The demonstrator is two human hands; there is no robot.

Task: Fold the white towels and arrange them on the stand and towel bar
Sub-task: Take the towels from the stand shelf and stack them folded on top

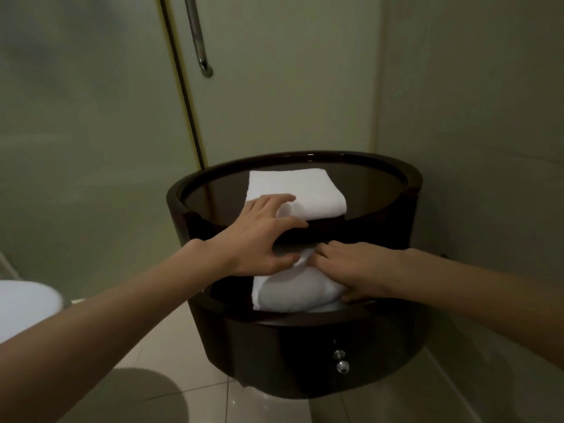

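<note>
Everything gathers at the dark round stand [409,190] in the corner, which has a top tier and an open shelf beneath it. A folded white upper towel [305,190] lies on the stand's top, towards its front. A second folded white lower towel [293,291] sits on the stand's shelf, its near edge at the shelf's front lip. The left hand [253,239] arches over the front rim of the stand's top with its fingers [283,198] spread and fairly straight. The tips rest on the near left corner of the upper towel, while the thumb reaches down below the rim to the top of the lower towel. The right hand [357,270] lies on the lower towel inside the shelf, its fingers [328,250] pointing left and bent at the tips, and its thumb is against the towel's near right edge. I cannot tell whether it pinches the cloth or only presses it. Two round metal knobs [342,366] show on the stand's front. A metal handle [198,41] hangs on the glass door behind the stand.
</note>
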